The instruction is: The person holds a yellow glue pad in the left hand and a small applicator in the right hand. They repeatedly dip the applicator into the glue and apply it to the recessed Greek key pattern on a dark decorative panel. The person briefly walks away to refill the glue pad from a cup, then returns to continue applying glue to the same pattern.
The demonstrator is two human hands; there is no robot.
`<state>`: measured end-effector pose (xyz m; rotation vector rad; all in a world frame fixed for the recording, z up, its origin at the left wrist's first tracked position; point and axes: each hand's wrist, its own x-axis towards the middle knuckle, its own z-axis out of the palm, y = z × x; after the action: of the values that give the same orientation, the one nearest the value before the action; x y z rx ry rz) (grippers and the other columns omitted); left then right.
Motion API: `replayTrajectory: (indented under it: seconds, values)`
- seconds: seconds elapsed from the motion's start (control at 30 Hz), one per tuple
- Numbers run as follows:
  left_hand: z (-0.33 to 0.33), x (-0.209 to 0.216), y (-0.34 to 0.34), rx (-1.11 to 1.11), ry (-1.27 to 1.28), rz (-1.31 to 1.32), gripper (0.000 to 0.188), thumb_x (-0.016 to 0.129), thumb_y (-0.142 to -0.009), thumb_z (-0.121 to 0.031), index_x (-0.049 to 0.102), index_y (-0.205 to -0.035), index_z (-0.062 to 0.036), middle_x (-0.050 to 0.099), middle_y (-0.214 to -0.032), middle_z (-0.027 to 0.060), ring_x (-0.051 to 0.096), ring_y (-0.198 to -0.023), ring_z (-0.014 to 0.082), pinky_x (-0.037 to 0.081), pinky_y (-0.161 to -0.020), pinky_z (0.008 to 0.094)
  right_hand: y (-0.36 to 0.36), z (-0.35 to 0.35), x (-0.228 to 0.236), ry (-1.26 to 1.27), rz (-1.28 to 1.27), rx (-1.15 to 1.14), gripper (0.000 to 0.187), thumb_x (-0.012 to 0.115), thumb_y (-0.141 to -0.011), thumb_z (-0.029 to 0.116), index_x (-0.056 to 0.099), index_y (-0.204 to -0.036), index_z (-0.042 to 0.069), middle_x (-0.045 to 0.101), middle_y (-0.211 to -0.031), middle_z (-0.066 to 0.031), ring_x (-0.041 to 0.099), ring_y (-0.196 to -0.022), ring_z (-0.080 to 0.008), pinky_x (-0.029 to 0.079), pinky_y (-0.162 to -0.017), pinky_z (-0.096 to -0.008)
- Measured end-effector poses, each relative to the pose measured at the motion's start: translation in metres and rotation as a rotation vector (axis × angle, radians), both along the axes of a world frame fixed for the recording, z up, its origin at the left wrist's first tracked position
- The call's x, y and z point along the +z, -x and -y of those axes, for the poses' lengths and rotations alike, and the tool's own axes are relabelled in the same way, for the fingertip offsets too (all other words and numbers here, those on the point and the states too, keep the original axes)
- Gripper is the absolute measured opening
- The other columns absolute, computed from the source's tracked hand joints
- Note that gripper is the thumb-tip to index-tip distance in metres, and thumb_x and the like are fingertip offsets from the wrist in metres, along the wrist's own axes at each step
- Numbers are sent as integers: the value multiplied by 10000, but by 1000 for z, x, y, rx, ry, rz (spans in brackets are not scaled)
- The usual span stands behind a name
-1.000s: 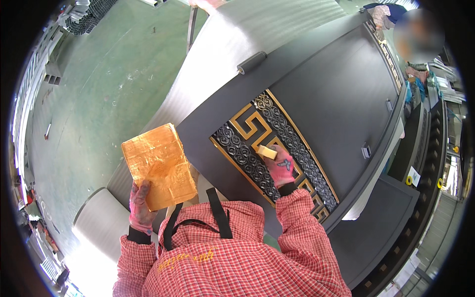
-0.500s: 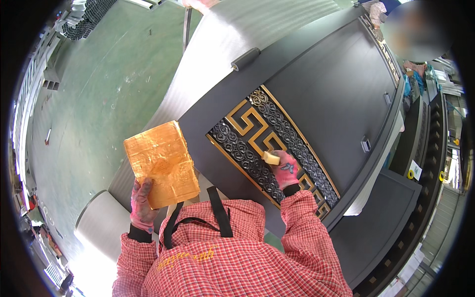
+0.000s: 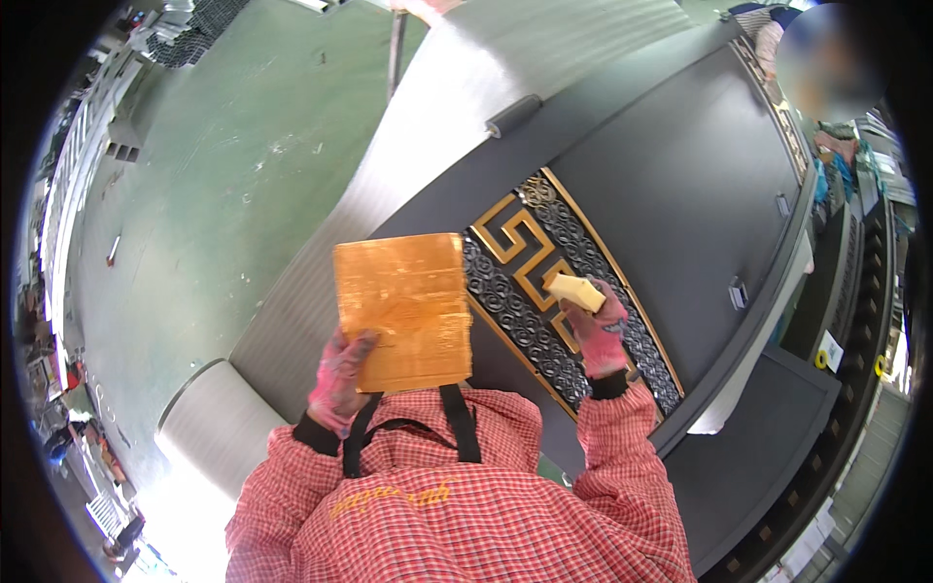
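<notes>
In my pink-gloved left hand (image 3: 342,377) is a flat board covered in shiny gold paint (image 3: 403,311), gripped at its lower left edge with the thumb on top. My right hand (image 3: 598,335), also in a stained pink glove, pinches a pale yellow sponge block (image 3: 575,291). The sponge is over the ornamental band of a dark grey door panel (image 3: 671,146); whether it touches cannot be told. A gold key-pattern strip (image 3: 515,238) runs along that band, between black scrollwork borders (image 3: 501,296) edged with gold lines. My right hand hides part of the pattern.
White foam sheeting (image 3: 428,126) lies under the panel, with a roll of it (image 3: 228,423) at the lower left. A dark handle-like cylinder (image 3: 513,115) sits on the panel's far edge. Another person's arm (image 3: 768,49) is at the far right end. Metal tubes (image 3: 121,141) lie left.
The gold-painted board has moved right, closer to the panel, and turned straighter. My right hand has shifted slightly, lifting and tilting the sponge. The view has swung a little to the left.
</notes>
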<state>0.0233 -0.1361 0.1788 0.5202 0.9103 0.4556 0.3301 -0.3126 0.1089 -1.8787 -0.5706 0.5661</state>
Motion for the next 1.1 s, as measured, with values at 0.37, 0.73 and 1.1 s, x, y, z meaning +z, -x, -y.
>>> replayTrajectory:
  seconds: [0.37,0.73,1.1]
  values:
    - [11,-16,-15,-101,-41,23,454,654,-918,-215,474,-1298,-42,581,-1206,49,574,-1083,161,488,-925,324,66,-69,111,89,551,634,390,774,-613,106,641,-976,59,677,-961,-104,663,-867,-297,528,-755,-373]
    - [8,-8,-10,-75,26,34,489,651,-914,-192,432,-1325,-41,564,-1238,74,572,-1118,202,489,-949,351,27,-38,83,25,278,171,277,735,-702,15,658,-966,43,683,-862,-92,676,-751,-191,533,-658,-286]
    - [-1,-11,9,15,-10,22,490,642,-915,-193,434,-1340,-66,550,-1269,76,568,-1148,221,501,-953,383,-23,33,-57,276,319,205,340,737,-705,-3,659,-1025,83,698,-952,-87,686,-843,-232,539,-737,-290]
